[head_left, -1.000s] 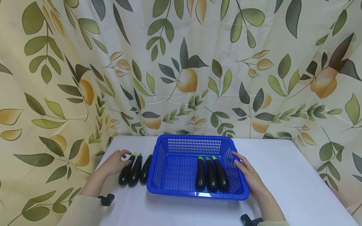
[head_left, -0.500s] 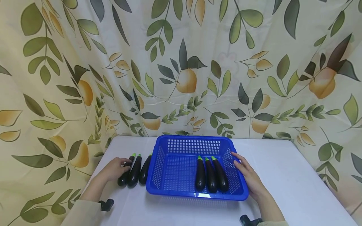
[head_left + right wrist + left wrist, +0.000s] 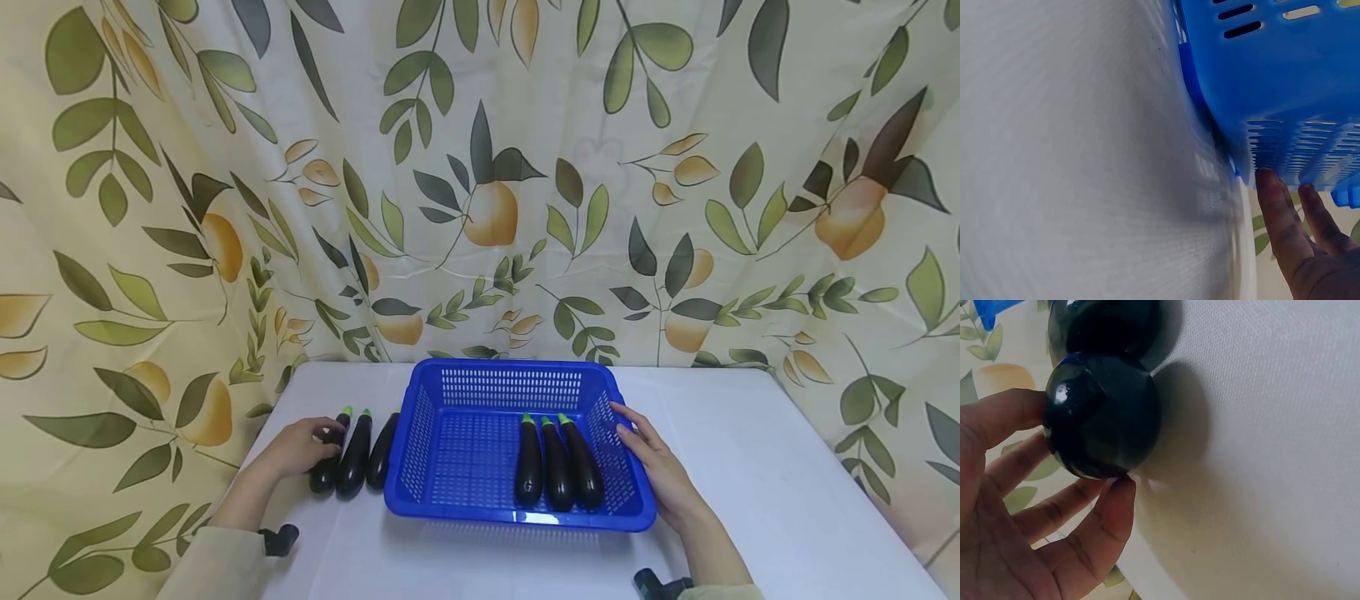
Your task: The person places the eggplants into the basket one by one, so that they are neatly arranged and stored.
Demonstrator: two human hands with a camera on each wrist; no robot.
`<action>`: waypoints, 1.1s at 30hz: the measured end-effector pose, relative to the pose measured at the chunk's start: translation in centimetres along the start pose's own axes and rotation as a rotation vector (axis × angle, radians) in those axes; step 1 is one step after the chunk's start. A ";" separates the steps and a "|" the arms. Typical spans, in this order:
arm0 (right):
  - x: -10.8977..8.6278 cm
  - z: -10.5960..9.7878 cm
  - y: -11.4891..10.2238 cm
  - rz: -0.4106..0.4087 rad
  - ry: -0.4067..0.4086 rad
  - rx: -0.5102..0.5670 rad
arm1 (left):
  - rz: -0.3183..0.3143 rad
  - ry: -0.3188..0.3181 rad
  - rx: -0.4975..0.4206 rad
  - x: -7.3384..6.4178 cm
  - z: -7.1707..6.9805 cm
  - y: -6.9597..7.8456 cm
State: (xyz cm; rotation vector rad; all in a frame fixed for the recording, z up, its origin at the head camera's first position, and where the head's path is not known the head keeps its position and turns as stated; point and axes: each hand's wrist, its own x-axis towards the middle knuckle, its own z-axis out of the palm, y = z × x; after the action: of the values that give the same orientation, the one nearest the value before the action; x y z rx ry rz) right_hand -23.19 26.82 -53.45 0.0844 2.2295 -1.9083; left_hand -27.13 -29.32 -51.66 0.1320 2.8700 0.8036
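Observation:
My left hand (image 3: pixel 294 450) grips the outermost of three dark eggplants, thumb on one side and fingers on the other. That eggplant (image 3: pixel 323 481) has a green stem end and lies on the white tabletop; the left wrist view shows its round, glossy end (image 3: pixel 1104 419) between thumb and fingers. Beside it lie a second eggplant (image 3: pixel 355 462) and a third (image 3: pixel 381 457), partly behind the basket's left rim. A blue plastic basket (image 3: pixel 465 458) stands in the middle. Extended fingers of my right hand (image 3: pixel 663 477) touch its right side, fingertips against the slotted wall (image 3: pixel 1297 147).
Inside the basket's right half, three more eggplants (image 3: pixel 558 471) lie side by side, stems toward the back. A curtain (image 3: pixel 480 183) printed with leaves and fruit hangs behind the white table (image 3: pixel 765 483) and along its left side.
My left hand has slid slightly down along the outermost eggplant and wrapped further over it. The right hand and the basket have stayed in place; the head view has shifted a little.

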 end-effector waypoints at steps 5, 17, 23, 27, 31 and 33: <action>0.1 0.0 0.0 0.003 0.006 0.000 | 0.008 0.003 -0.015 -0.1 -0.3 -0.1; -0.1 0.1 0.0 0.007 0.005 -0.001 | 0.003 0.011 -0.014 -0.5 -0.7 0.0; -0.2 0.1 0.0 0.008 0.008 0.000 | 0.004 0.022 -0.005 -0.6 -1.1 0.6; -0.3 0.1 -0.1 0.008 0.004 0.000 | 0.013 0.032 0.007 -0.7 -1.3 1.1; -0.3 0.1 -0.2 0.013 0.004 -0.001 | 0.017 0.038 0.010 -0.8 -1.4 1.6; -0.3 0.1 -0.1 0.014 0.002 -0.001 | 0.013 0.039 0.007 -0.8 -1.5 1.9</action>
State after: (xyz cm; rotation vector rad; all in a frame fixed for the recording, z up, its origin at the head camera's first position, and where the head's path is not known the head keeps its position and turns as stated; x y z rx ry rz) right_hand -22.93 26.71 -53.30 0.1014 2.2257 -1.9012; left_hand -26.49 -28.60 -49.33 0.1376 2.9112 0.8074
